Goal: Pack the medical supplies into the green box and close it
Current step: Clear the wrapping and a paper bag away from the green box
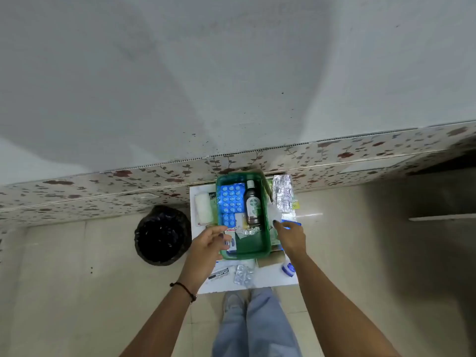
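Left hand (207, 244): fingers loosely spread, holding nothing, hovering over the near-left corner of the green box (260, 251).
Right hand (290, 235): at the box's right rim, fingers curled by a blue item (292, 223); whether it grips it cannot be told.
Green box: open, on a small white table (268, 278), against the floral wall band.
Inside: blue blister sheets (231, 202) on the left, a dark bottle (252, 203) lying lengthwise, crumpled foil strip (247, 231) and a small carton (231, 240) at the near end.
Outside left: white gauze roll (203, 210), touching the box wall.
Outside right: silver foil strip (283, 193).
Near edge of table: blister strip (242, 275), black-labelled pack (219, 274), small blue-and-white jar (288, 268).
Floor: black bin bag (162, 235), left of the table.
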